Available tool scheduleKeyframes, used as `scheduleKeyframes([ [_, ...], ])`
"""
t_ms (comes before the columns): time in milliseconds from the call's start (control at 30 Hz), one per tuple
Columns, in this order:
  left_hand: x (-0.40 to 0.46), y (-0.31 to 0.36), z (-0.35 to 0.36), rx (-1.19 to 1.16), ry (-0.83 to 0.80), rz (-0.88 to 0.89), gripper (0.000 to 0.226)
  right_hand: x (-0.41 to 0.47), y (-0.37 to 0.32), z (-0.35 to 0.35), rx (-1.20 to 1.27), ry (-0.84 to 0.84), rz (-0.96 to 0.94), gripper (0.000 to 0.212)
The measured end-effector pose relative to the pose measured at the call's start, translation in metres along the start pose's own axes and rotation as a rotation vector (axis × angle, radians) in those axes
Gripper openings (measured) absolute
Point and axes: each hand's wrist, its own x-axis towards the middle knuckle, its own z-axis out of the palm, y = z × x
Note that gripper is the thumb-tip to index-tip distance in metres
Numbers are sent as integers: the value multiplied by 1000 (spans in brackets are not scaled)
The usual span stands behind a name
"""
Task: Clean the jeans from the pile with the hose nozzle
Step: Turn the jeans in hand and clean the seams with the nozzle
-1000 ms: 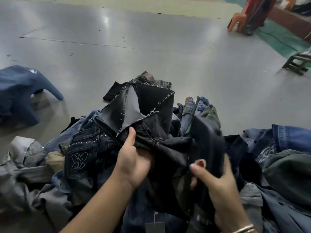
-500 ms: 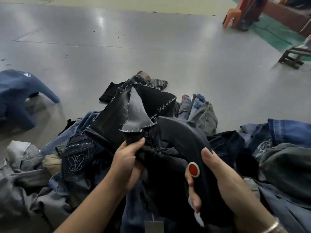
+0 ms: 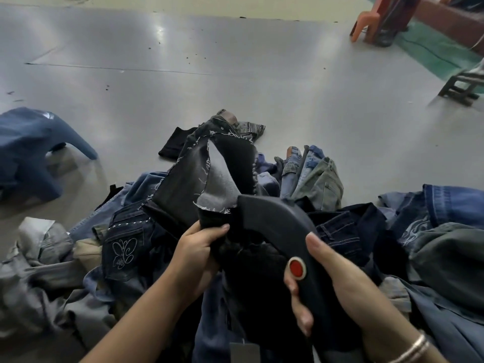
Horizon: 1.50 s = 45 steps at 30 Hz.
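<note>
A pair of black jeans [image 3: 199,184] with frayed pale stitching is lifted above the pile of jeans [image 3: 125,247] on the floor. My left hand [image 3: 199,247] grips a fold of the black jeans near their lower edge. My right hand [image 3: 337,279] grips the handle of a black curved hose nozzle [image 3: 275,216] with a red button [image 3: 297,267]. The nozzle's tip lies against the black jeans just right of my left hand. The hose itself is hidden.
The pile holds several blue, grey and olive jeans spread left and right. A separate blue garment [image 3: 28,148] lies on the grey floor [image 3: 235,82] at the left. An orange chair [image 3: 366,24] and a dark stool [image 3: 461,87] stand far right.
My right hand has turned the nozzle so its red button faces up and brought its tip forward against the black jeans. My left hand shifted its hold lower on the fabric.
</note>
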Motion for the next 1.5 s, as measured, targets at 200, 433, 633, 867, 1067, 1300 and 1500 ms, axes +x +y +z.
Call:
scheduleKeyframes([
  [200, -1, 0, -2, -16, 25, -21, 38, 13, -6, -3, 17, 198, -37, 62],
  [433, -2, 4, 0, -20, 62, -44, 39, 12, -21, -34, 133, 487, -204, 51],
  [633, 4, 3, 0, 0, 108, 27, 45, 11, -9, -30, -22, 351, -513, 60],
  [867, -6, -7, 10, -73, 54, -62, 36, 51, 5, 0, -53, 334, -545, 42],
  [1067, -3, -2, 10, 280, 113, 116, 68, 62, 2, -3, -43, 453, -594, 36],
  [1300, -2, 4, 5, 1177, -414, 731, 70, 53, 1, 7, -82, 306, -666, 50],
  [1500, 7, 8, 9, 1278, -304, 641, 34, 42, 1, 13, 7, 246, -724, 40],
])
